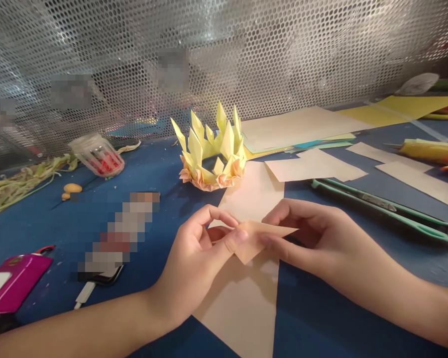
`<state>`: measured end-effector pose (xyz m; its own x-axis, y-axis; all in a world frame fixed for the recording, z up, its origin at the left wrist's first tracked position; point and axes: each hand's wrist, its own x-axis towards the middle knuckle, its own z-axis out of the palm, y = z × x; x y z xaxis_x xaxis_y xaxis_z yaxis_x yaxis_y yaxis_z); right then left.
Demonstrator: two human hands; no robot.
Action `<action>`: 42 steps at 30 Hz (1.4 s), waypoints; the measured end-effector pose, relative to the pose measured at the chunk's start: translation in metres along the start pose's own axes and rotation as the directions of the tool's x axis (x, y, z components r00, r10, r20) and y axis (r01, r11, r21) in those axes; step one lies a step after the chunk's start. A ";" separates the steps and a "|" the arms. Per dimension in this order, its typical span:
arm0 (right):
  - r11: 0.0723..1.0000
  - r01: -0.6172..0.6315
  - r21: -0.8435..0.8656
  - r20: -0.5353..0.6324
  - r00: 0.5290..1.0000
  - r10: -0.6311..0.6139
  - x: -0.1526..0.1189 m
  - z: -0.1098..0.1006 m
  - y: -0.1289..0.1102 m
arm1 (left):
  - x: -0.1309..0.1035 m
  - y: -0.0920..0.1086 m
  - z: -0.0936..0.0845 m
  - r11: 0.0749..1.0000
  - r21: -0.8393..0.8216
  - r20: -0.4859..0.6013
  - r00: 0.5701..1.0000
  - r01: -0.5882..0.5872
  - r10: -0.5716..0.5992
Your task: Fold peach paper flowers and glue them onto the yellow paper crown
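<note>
A small folded piece of peach paper (251, 241) is held between both hands, its pointed end to the right. My left hand (199, 258) pinches its left side, the thumb lying on top. My right hand (313, 236) grips it near the right point between thumb and fingers; some fingertips are hidden behind the paper. Below the hands, a larger peach sheet (242, 308) lies on the blue table (153, 333). Beyond them stands a paper crown (212, 154) with tall yellow points and small peach folded pieces around its base.
Peach paper cutouts (317, 164) and a long green-edged cutter (381, 209) lie to the right. Behind stand stacked sheets (302, 124) and a perforated metal screen (224, 59). On the left are a tilted clear jar (99, 156), a phone (108, 273) with a cable, and a magenta object (18, 281).
</note>
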<state>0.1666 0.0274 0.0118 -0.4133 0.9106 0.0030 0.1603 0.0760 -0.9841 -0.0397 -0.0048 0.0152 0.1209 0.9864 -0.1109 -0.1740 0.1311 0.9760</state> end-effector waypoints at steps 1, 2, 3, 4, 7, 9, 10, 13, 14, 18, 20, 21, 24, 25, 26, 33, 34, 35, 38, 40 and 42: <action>0.999 0.034 -0.012 -0.028 0.999 -0.035 -0.001 0.000 0.000 | 0.000 0.002 0.001 1.000 0.025 -0.013 1.000 0.003 -0.002; 0.996 0.077 -0.039 -0.065 0.995 -0.080 -0.002 0.001 0.000 | 0.000 0.003 0.001 0.999 0.049 -0.027 1.000 0.002 -0.001; 0.989 0.124 -0.078 -0.099 0.986 -0.132 -0.003 0.001 -0.001 | 0.001 0.004 0.002 0.998 0.062 -0.045 0.999 0.000 0.003; 0.978 0.171 -0.122 -0.125 0.975 -0.186 -0.003 0.001 -0.001 | 0.001 0.004 0.002 0.998 0.067 -0.058 0.998 0.002 0.002; 0.919 0.315 -0.239 -0.104 0.932 -0.346 -0.004 0.000 -0.001 | 0.002 0.003 0.001 0.998 0.047 -0.072 0.997 0.029 -0.025; 0.859 0.416 -0.298 -0.039 0.894 -0.446 -0.003 -0.001 -0.001 | 0.003 0.001 -0.001 0.999 0.015 -0.066 0.997 0.044 -0.042; 0.826 0.457 -0.330 -0.010 0.873 -0.488 -0.003 -0.002 -0.001 | 0.004 0.001 -0.001 0.999 -0.007 -0.064 0.997 0.051 -0.052; 0.737 0.524 -0.428 0.047 0.827 -0.561 -0.003 -0.003 -0.002 | 0.005 0.001 -0.002 0.991 -0.099 -0.052 0.994 0.094 -0.099; 0.717 0.533 -0.450 0.063 0.819 -0.570 -0.003 -0.003 -0.003 | 0.006 0.002 -0.002 0.986 -0.124 -0.039 0.993 0.110 -0.115; 0.678 0.559 -0.478 0.123 0.806 -0.578 -0.004 -0.002 -0.004 | 0.007 0.003 -0.003 0.976 -0.145 0.037 0.986 0.163 -0.160; 0.674 0.568 -0.473 0.140 0.803 -0.579 -0.004 -0.001 -0.003 | 0.006 0.003 -0.003 0.976 -0.127 0.047 0.984 0.174 -0.170; 0.679 0.570 -0.463 0.154 0.806 -0.572 -0.005 -0.001 -0.003 | 0.006 0.003 -0.003 0.979 -0.112 0.045 0.985 0.171 -0.167; 0.712 0.557 -0.427 0.234 0.829 -0.508 -0.008 0.000 -0.003 | 0.005 0.004 -0.002 0.990 -0.066 0.025 0.992 0.126 -0.125; 0.722 0.553 -0.416 0.260 0.833 -0.488 -0.008 0.000 -0.004 | 0.005 0.004 -0.002 0.993 -0.060 0.019 0.994 0.106 -0.105; 0.735 0.549 -0.398 0.271 0.836 -0.477 -0.009 -0.001 -0.004 | 0.005 0.004 -0.001 0.995 -0.059 0.008 0.996 0.086 -0.086; 0.960 0.225 -0.169 0.087 0.973 -0.213 -0.004 -0.001 0.000 | 0.003 0.002 -0.001 0.998 0.062 0.016 1.000 0.021 -0.022; 0.974 0.179 -0.140 0.081 0.982 -0.169 -0.003 -0.001 0.001 | 0.003 0.002 -0.001 0.996 0.083 0.016 1.000 0.014 -0.015; 0.983 0.146 -0.112 0.080 0.987 -0.137 -0.003 -0.001 0.002 | 0.002 0.002 -0.001 0.995 0.104 0.008 1.000 0.005 -0.006; 0.994 0.094 -0.046 0.096 0.991 -0.090 -0.002 0.000 0.003 | 0.001 0.004 0.002 0.985 0.171 -0.023 1.000 -0.011 0.015; 0.996 0.085 -0.023 0.107 0.991 -0.082 -0.003 0.000 0.003 | 0.001 0.005 0.003 0.977 0.213 -0.040 0.999 -0.014 0.023; 0.997 0.080 -0.006 0.108 0.991 -0.079 -0.003 0.001 0.003 | 0.001 0.006 0.003 0.971 0.238 -0.054 0.998 -0.010 0.024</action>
<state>0.1677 0.0243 0.0089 -0.5189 0.8526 0.0618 0.1321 0.1514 -0.9796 -0.0377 -0.0037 0.0217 0.0641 0.9931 -0.0978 0.0623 0.0939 0.9936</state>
